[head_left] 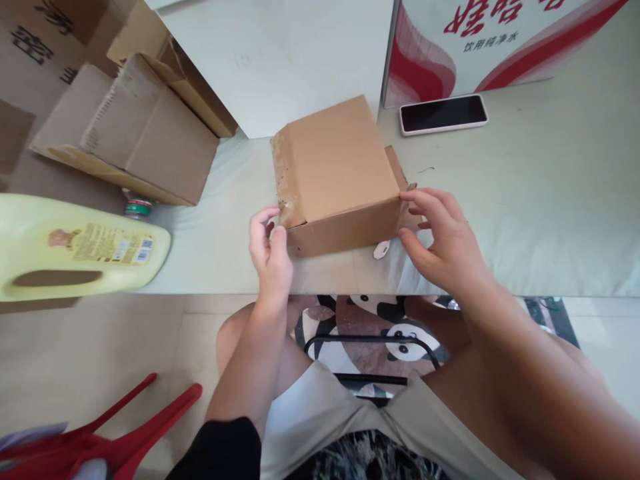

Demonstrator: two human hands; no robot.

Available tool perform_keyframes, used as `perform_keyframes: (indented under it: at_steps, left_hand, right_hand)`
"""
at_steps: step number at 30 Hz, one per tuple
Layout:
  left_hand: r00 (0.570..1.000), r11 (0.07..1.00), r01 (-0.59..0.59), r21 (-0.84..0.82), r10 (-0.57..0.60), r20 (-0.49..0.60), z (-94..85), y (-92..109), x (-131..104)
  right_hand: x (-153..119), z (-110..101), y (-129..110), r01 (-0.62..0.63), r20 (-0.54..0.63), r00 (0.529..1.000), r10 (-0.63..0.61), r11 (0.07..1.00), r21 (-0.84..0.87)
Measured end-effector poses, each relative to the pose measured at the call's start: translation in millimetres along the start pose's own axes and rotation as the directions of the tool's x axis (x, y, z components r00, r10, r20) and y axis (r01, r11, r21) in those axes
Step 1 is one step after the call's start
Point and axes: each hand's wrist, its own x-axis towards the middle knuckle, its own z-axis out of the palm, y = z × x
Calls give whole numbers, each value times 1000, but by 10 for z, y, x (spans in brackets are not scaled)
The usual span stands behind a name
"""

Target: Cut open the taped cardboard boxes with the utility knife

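Observation:
A small brown cardboard box (340, 160) lies on the pale cloth-covered surface in front of me, its lid side up. Worn clear tape runs along its left edge, and a loose flap sticks out at the right end. My left hand (271, 250) holds the front left corner, thumb toward me and fingers curled by the taped side. At the front right corner, my right hand (440, 237) grips the end flap between thumb and fingers. A small white object with a dark slot (382, 249) pokes out under the box's front edge; its kind is unclear.
A phone (444, 115) lies behind on the right, before a red and white carton (500, 47). Larger open cardboard boxes (150, 127) and a yellow jug (85, 250) stand left. A white block (285, 60) is behind. A red stool or chair (125, 433) sits lower left.

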Motion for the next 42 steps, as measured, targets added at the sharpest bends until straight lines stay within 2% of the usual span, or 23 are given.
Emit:
perform_keyframes:
  at_steps: [3, 8, 14, 24, 31, 37, 42]
  left_hand:
    - [991, 996, 68, -58, -61, 119, 16, -38, -24]
    - [983, 992, 108, -71, -95, 159, 21, -45, -47]
    - [973, 974, 215, -77, -206, 102, 22, -58, -69]
    - [930, 931, 360, -57, -353, 104, 37, -249, -94]
    - [927, 924, 362, -119, -344, 150, 55, -229, -92]
    - [921, 900, 390, -195, -377, 100, 70, -142, -55]
    - [933, 918, 359, -170, -353, 65, 70, -149, -37]
  right_hand:
    - [-5, 5, 1, -14, 5, 1000, 14, 1000, 23]
    - [-22, 18, 5, -35, 41, 999, 34, 999, 34]
    - [-27, 19, 2, -51, 83, 995, 47, 998, 41]
    - [-18, 16, -17, -52, 92, 995, 49, 998, 36]
    - [-12, 18, -12, -57, 92, 994, 53, 998, 37]
    - [-14, 17, -10, -57, 94, 994, 53, 998, 38]
    - [-15, 19, -8, -50, 93, 995, 45, 997, 53]
